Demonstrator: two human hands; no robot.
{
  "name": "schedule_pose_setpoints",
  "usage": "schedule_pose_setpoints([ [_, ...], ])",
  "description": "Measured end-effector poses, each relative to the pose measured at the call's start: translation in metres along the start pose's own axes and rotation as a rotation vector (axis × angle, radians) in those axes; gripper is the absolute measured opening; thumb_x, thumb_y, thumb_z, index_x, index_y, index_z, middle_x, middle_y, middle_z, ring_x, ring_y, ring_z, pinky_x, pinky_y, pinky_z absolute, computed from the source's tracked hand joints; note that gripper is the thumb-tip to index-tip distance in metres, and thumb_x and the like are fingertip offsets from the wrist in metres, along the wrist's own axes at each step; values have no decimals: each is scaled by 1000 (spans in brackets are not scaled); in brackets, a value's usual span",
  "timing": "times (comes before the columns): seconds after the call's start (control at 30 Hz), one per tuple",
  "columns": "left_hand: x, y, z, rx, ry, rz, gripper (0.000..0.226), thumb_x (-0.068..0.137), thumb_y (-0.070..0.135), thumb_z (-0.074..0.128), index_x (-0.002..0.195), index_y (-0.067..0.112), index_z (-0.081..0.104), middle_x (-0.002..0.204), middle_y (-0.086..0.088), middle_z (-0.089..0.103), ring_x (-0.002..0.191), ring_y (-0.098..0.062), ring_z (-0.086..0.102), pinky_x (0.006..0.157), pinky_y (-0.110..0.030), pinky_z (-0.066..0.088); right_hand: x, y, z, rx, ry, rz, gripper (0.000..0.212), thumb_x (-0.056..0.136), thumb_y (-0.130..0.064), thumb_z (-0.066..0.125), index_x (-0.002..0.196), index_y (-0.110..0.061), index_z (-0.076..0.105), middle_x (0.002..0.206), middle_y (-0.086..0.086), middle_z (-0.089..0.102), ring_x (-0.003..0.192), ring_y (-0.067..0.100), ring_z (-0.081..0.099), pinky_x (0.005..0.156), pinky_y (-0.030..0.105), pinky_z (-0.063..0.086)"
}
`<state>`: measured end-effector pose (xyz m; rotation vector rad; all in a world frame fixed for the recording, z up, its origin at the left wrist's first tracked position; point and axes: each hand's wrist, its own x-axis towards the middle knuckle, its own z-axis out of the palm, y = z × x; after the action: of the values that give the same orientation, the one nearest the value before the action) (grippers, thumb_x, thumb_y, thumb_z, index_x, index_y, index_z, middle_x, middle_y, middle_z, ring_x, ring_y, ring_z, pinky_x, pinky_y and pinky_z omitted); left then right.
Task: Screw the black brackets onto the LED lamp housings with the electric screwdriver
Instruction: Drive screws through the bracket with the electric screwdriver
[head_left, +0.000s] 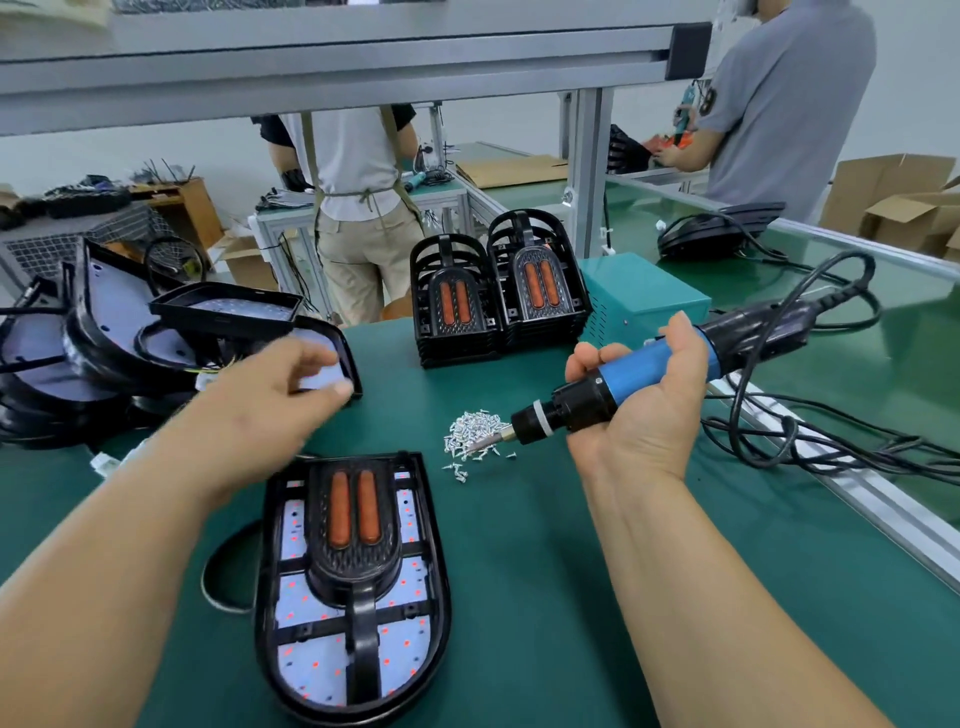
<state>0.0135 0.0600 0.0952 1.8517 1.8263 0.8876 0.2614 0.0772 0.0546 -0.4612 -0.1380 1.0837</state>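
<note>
Electric screwdriver (649, 364): gripped in right hand (644, 415), bit (488, 442) pointing left into screws (470, 428); black bracket (356, 525) on LED lamp housing (410, 644) lies near-left of bit, long axis toward wearer; left hand (280, 384), fingers slack and empty, beyond its far end

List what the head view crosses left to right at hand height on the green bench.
pile of lamp housings → left hand → screws → right hand gripping the electric screwdriver → black cables. Bracket stacks and the near housing are left out because they overlap these.
</note>
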Motion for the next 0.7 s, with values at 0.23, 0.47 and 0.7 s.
schedule_pose_setpoints([
  [0.23,-48,-24,28,2,-208,-232,108,61,51,89,150,30,33,143,-1,30,125,-19,43,108,-29,34,-12,12,6,-27,-103,-9,36,90,-32,65,114,-16,45,63,3,48,55,21,48,56,29,49],
  [0.47,-46,-35,34,-59,-142,-228,99,68,42,87,150,31,32,129,7,23,110,-14,43,94,-23,30,-21,33,25,-166,-230,-57,40,82,-31,67,110,-13,45,60,4,48,50,21,48,53,31,48],
  [0.7,-48,-34,32,-60,-154,-209,98,69,44,84,150,32,31,124,9,22,103,-10,42,90,-19,29,-25,49,35,-274,-328,-107,26,79,-29,66,95,-17,48,53,3,48,45,21,47,52,31,47],
])
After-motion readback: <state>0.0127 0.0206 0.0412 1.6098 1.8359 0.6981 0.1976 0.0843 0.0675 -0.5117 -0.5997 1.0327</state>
